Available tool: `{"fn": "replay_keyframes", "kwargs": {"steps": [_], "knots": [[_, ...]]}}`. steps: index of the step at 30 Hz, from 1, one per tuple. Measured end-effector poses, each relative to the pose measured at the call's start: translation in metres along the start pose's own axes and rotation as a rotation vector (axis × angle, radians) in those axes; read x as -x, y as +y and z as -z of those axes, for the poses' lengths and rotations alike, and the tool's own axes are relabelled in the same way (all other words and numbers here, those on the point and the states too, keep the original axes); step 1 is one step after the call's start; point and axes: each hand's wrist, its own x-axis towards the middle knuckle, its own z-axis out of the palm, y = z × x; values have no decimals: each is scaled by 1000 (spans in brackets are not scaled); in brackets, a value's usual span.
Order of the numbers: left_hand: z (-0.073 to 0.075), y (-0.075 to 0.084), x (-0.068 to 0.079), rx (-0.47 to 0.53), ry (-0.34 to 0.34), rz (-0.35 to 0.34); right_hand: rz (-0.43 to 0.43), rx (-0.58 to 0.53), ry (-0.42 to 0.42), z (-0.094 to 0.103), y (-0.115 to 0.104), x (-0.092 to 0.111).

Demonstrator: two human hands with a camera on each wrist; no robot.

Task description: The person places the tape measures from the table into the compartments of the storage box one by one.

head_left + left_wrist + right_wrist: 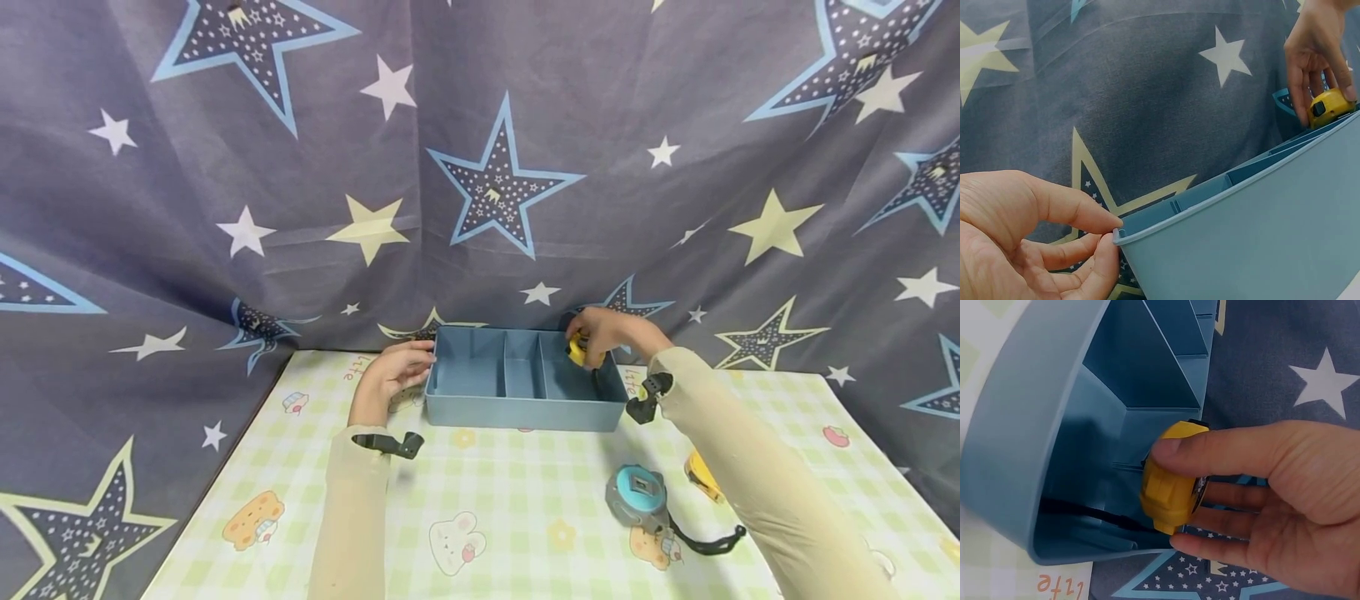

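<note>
A blue-grey divided box (pixel 525 414) stands at the back of the table, split into three compartments. My right hand (pixel 604 332) grips a yellow tape measure (pixel 1169 481) over the right compartment, thumb on one side and fingers on the other. A dark strap (pixel 1097 512) hangs inside that compartment by the tape measure. At the box's left end, my left hand (pixel 401 367) touches the corner; in the left wrist view the thumb and fingertips pinch the rim (pixel 1124 236). The same yellow tape measure shows beyond the box's far end there.
A larger teal and grey tape measure (pixel 637 493) with a black wrist strap (pixel 708 546) lies front right. Partly under the right forearm is another yellow tape measure (pixel 703 477). A star-patterned curtain (pixel 487 275) hangs right behind the box. The tablecloth (pixel 360 542) is green checked.
</note>
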Motion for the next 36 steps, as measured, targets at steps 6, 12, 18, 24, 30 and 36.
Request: {"fn": "replay_keyframes", "kwargs": {"steps": [6,12,18,24,30,36], "knots": [[1,1,4,-9,-3,-5,-29,32,-7,-2,-2,-5],[1,0,5,5,-8,-3,-16,71,-34,-3,-3,-12],[1,0,5,15,-19,-20,-47,54,-66,-5,-9,-15],[2,-1,5,13,-32,-28,-62,35,-82,-8,-13,-18],[1,0,3,-2,-19,-17,-91,14,-81,-11,-13,-20],[2,-2,2,-6,-11,-18,-87,47,-52,-14,-13,-21]]}}
